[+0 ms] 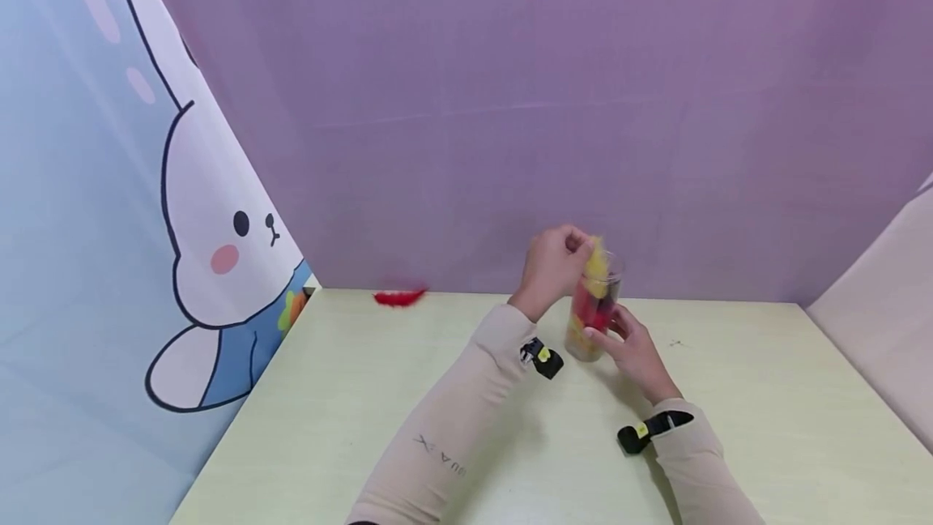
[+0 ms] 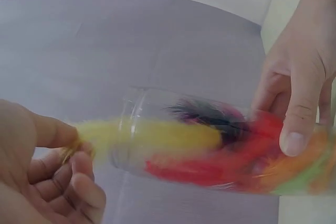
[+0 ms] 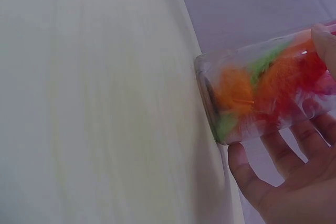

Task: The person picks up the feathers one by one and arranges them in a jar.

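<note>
A clear jar (image 1: 575,340) stands upright near the table's back edge, holding colourful feathers. My right hand (image 1: 638,355) grips its lower side, thumb and fingers around the wall. Red, orange, green and dark feathers (image 3: 283,80) show through the plastic in the right wrist view. Thumb and fingertips of my left hand (image 1: 552,266) pinch one end of a yellow feather (image 2: 173,136) at the jar's mouth. The feather's other end lies inside the jar, beside a dark feather (image 2: 210,118) and a red one (image 2: 184,170).
A loose red feather (image 1: 398,297) lies at the table's back edge, left of the jar. Behind the pale table (image 1: 306,428) hangs a purple cloth (image 1: 466,120). A blue cloth with a cartoon rabbit (image 1: 204,266) hangs at the left, a white one (image 1: 889,306) at the right.
</note>
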`<action>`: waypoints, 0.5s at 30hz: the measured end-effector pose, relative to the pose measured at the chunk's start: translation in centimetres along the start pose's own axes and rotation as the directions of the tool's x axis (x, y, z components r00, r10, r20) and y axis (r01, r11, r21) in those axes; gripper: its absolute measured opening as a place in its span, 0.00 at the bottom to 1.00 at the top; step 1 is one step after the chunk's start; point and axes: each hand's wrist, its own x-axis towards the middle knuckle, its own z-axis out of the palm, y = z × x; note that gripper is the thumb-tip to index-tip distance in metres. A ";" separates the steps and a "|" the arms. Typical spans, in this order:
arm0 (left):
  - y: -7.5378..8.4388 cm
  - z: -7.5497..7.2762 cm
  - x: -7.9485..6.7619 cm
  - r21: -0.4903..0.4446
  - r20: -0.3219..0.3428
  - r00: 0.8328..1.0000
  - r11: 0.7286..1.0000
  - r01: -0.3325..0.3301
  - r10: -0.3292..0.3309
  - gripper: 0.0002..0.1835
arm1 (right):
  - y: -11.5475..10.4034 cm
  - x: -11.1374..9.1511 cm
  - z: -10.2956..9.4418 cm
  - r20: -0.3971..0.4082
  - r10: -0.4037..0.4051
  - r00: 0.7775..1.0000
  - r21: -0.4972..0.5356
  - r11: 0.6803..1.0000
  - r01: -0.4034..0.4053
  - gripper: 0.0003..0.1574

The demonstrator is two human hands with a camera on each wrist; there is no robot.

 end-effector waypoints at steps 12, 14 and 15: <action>0.3 1.0 0.5 0.136 -0.011 0.987 0.978 0.159 -0.159 0.07 | -0.1 -0.1 0.1 0.002 0.001 1.000 0.011 1.000 -0.001 0.50; 0.4 1.0 0.5 0.130 -0.008 0.987 0.979 0.159 -0.159 0.07 | -0.1 -0.1 0.2 0.003 -0.003 1.000 0.016 1.000 0.003 0.50; 0.4 1.0 0.4 0.121 -0.006 0.987 0.980 0.161 -0.161 0.07 | -0.1 -0.1 0.2 0.003 -0.005 1.000 0.017 1.000 0.005 0.49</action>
